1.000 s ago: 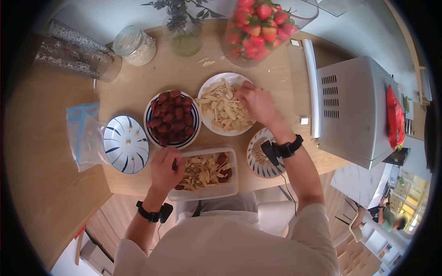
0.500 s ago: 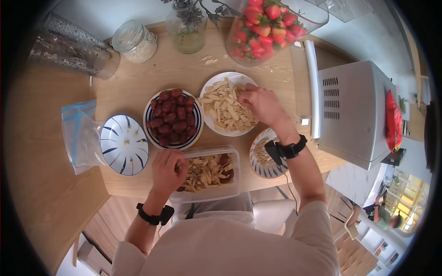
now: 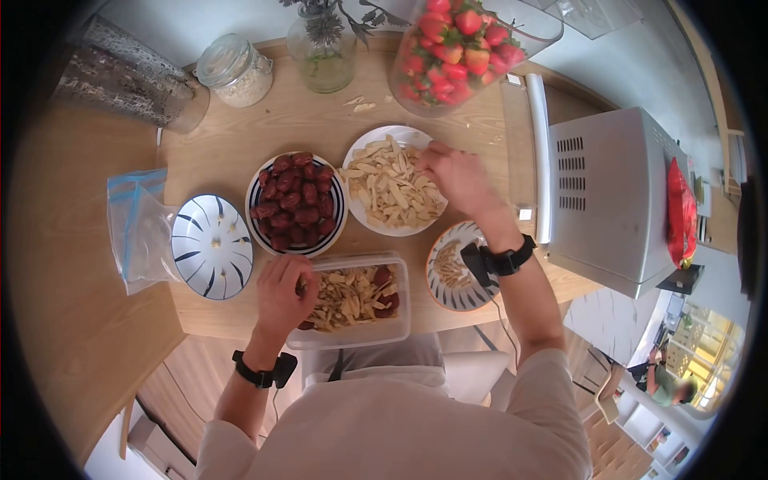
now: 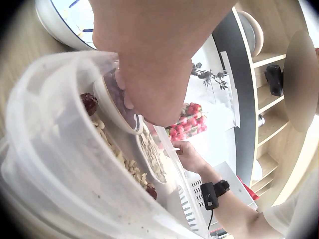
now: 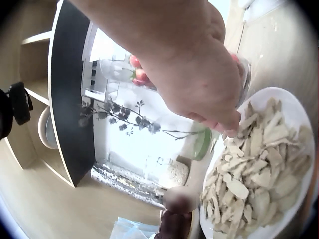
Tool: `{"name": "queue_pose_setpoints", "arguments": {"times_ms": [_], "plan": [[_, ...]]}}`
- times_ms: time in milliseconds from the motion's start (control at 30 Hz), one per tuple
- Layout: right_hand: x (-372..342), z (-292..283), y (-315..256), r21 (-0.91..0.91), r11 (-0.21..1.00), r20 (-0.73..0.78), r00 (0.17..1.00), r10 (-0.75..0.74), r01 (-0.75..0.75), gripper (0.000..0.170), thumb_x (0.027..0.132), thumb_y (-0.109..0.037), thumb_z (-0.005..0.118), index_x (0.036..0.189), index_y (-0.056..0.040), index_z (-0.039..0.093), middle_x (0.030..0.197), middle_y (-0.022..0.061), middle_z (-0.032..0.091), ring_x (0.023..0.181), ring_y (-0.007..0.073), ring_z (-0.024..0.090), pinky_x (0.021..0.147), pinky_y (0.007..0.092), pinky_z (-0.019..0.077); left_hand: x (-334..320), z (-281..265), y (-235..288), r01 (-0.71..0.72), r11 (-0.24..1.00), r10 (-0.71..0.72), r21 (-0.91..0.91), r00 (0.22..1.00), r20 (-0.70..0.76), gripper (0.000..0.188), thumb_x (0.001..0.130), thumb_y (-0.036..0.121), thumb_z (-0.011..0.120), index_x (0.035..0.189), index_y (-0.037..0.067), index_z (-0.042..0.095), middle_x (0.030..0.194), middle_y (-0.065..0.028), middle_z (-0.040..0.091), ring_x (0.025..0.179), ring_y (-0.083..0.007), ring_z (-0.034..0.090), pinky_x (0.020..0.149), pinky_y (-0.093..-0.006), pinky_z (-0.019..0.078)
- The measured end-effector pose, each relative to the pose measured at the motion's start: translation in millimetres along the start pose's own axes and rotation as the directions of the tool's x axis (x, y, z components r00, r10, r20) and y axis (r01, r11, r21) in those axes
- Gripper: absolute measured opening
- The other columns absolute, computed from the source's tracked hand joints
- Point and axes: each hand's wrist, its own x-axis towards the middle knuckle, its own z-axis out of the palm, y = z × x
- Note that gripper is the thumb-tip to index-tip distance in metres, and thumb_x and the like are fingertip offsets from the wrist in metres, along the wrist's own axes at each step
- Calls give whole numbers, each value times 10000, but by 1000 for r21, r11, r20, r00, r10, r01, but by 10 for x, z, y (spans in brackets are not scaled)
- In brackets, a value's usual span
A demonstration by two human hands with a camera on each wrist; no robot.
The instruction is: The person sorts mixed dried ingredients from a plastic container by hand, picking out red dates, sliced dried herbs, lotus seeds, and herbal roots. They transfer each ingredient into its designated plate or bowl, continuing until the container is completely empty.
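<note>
Left hand (image 3: 282, 296) and right hand (image 3: 460, 178) curled, couldn't tell grip; small pinches of flat beige slices (image 3: 392, 188) at 12 o'clock seemed safest imo.

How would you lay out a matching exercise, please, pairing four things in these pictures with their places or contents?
1. Right hand
2. Plastic box
3. Strawberries
4. Zip bag

A. Holds pale slices and dark red fruit
B. Left of the blue-rimmed dish
C. At the edge of the white plate
D. Inside a clear container at the back

Pairs: 1-C, 2-A, 3-D, 4-B
</note>
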Motion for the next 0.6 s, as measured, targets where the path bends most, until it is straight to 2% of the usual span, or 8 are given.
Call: {"name": "queue_pose_setpoints", "arguments": {"times_ms": [133,267,433,500,600], "plan": [[-37,-87,57,57,998,11,1000,-11,11,55,859,-130,666,902,-109,691,1022,47,666,863,306,675,739,423,542,-9,8,4,14,1000,-14,16,1000,-14,209,707,-21,673,807,71,515,867,-74,635,754,-301,590,662,-389,455],[-32,-24,13,62,994,31,995,-96,94,76,854,-137,679,917,-108,710,1012,43,657,859,301,677,741,419,540,8,3,13,-5,1000,5,14,1000,-18,213,710,-23,675,809,71,512,865,-72,630,740,-296,581,654,-387,448],[-21,35,-47,72,992,34,993,-109,107,86,848,-155,689,922,-117,714,1023,40,649,859,296,680,745,421,539,-4,-12,13,1,1000,-1,19,1000,5,212,722,-53,657,815,51,497,891,-98,643,760,-315,593,668,-390,461],[-11,-15,-71,54,994,80,992,-94,90,107,872,-159,635,911,-88,705,1128,69,657,930,317,684,783,435,553,-6,-10,13,1,1000,-1,19,1000,10,212,721,-53,657,814,51,498,891,-99,644,760,-315,594,669,-389,461],[5,-22,-97,38,995,93,991,-98,95,114,882,-151,620,939,-86,693,1147,84,654,931,316,686,771,432,559,2,-11,12,-4,1000,4,18,1000,9,211,721,-52,658,814,52,499,889,-99,644,762,-314,595,671,-390,461]]}}
